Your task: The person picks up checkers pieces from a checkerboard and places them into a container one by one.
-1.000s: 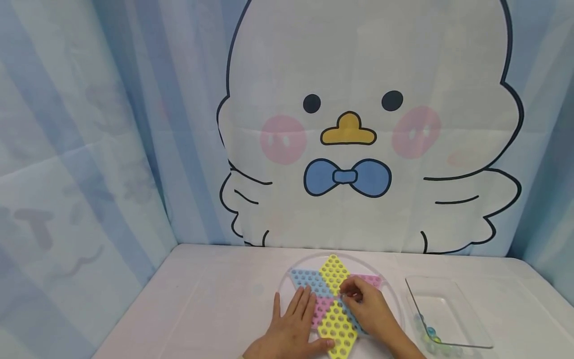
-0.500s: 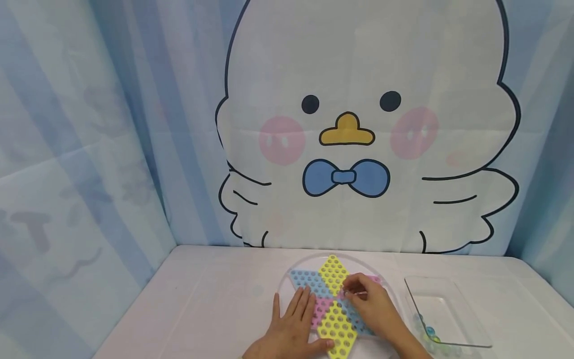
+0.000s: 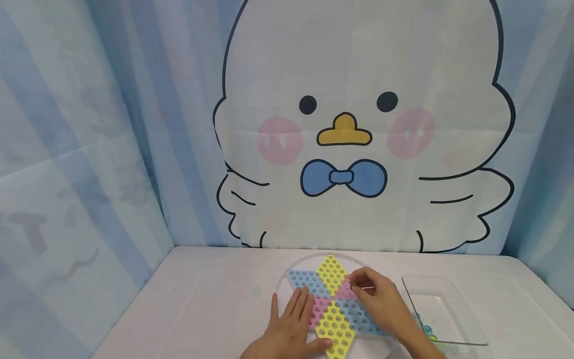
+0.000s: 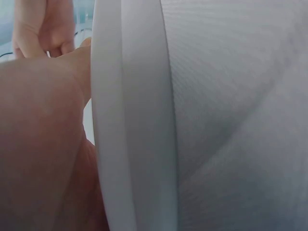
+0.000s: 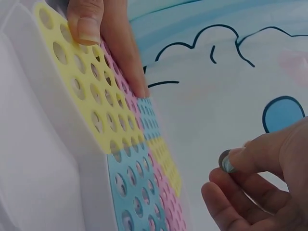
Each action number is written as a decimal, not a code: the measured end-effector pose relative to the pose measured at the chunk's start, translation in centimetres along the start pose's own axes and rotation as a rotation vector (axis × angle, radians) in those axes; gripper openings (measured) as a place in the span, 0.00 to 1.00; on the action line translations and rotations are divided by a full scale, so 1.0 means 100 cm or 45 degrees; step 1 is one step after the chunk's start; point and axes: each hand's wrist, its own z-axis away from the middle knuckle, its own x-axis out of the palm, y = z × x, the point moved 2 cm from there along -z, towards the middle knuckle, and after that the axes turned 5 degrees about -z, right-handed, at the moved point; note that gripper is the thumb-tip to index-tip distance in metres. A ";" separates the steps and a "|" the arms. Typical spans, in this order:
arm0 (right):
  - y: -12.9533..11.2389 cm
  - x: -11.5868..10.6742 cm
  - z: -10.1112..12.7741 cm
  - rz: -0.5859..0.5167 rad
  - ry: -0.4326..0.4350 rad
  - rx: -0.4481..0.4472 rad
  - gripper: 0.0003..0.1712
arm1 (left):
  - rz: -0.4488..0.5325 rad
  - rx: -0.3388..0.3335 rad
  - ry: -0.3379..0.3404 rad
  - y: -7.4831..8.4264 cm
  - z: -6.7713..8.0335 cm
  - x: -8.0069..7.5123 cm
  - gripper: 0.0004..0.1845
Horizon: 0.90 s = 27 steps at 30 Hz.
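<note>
A round star-patterned Chinese checkers board [image 3: 334, 326] lies on the table, its holed sections yellow, pink and blue. My left hand [image 3: 289, 324] rests flat on its left side, fingers straight and thumb on the near yellow section. Over the right pink section, my right hand [image 3: 381, 301] pinches a small glassy marble [image 5: 225, 161] between thumb and fingers. In the right wrist view the marble appears off the board's surface. The left wrist view shows mostly the board's pale underside or rim [image 4: 139, 120] and part of the left hand [image 4: 38, 130].
To the right of the board stands a clear plastic tray [image 3: 462, 343], with several blue and green marbles [image 3: 428, 331] at its near left corner. A curtain with a cartoon bird [image 3: 350, 214] hangs behind the white table [image 3: 193, 304].
My right hand has moved right from the board's middle to above the right pink section, still pinching the marble. The left hand stays on the board.
</note>
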 end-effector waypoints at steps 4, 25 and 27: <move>-0.001 -0.008 0.002 0.027 0.014 0.016 0.09 | -0.011 -0.007 -0.010 0.000 0.000 0.000 0.57; 0.014 -0.059 0.018 0.100 0.159 -0.083 0.11 | -0.052 0.015 -0.001 0.001 0.001 -0.004 0.55; 0.016 -0.063 0.018 0.122 0.164 -0.077 0.11 | -0.049 0.015 0.001 0.001 0.001 -0.003 0.55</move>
